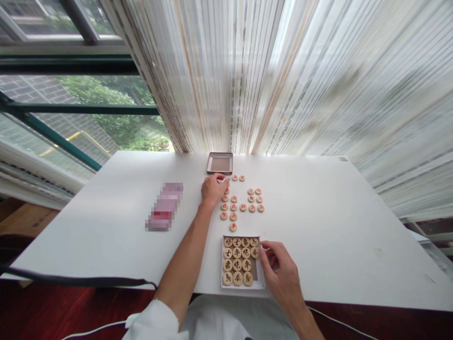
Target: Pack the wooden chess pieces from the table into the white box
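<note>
A shallow white box (262,284) near the table's front edge holds several round wooden chess pieces (237,259) with dark characters. My right hand (280,274) rests at the box's right side, fingers curled against its edge; I cannot make out anything in them. Farther out, several pieces with red characters (252,199) lie loose on the white table (336,222). My left hand (213,189) reaches over the loose pieces, fingers closed round one near the top of the group. A brown box lid (220,163) lies just beyond that hand.
A pink and red flat packet (164,206) lies on the table's left half. A dark cable (71,279) runs along the front left edge. Striped curtains (283,75) hang behind the table, and a window (71,108) is at the left.
</note>
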A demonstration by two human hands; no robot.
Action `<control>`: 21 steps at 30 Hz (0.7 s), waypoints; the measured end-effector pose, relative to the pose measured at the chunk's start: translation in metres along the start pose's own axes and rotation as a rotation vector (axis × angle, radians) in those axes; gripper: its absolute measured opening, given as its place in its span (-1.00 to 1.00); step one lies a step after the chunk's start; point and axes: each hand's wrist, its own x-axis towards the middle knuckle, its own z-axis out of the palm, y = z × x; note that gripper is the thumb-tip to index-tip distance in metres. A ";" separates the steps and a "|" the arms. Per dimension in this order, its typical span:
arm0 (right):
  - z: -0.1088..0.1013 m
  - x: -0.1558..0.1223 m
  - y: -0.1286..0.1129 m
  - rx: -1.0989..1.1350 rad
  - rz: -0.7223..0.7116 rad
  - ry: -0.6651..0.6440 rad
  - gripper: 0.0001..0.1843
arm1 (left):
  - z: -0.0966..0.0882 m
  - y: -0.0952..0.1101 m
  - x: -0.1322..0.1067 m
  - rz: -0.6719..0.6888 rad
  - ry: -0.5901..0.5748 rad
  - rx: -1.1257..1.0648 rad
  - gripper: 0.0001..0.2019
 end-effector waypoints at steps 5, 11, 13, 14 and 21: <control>-0.001 0.001 0.000 0.021 -0.002 0.010 -0.85 | 0.000 -0.009 0.003 -0.008 -0.028 0.050 -0.83; -0.001 0.003 -0.001 0.030 0.015 0.012 -0.85 | -0.022 -0.034 0.004 -0.016 0.015 0.103 -0.81; -0.001 0.003 -0.002 0.029 0.019 0.009 -0.85 | -0.028 -0.040 0.003 -0.020 0.030 0.115 -0.79; -0.001 0.003 -0.002 0.030 0.019 0.006 -0.85 | -0.030 -0.043 0.002 -0.017 0.036 0.120 -0.78; -0.004 0.002 -0.003 0.076 0.042 0.004 -0.84 | -0.031 -0.047 -0.005 0.100 0.022 0.157 -0.69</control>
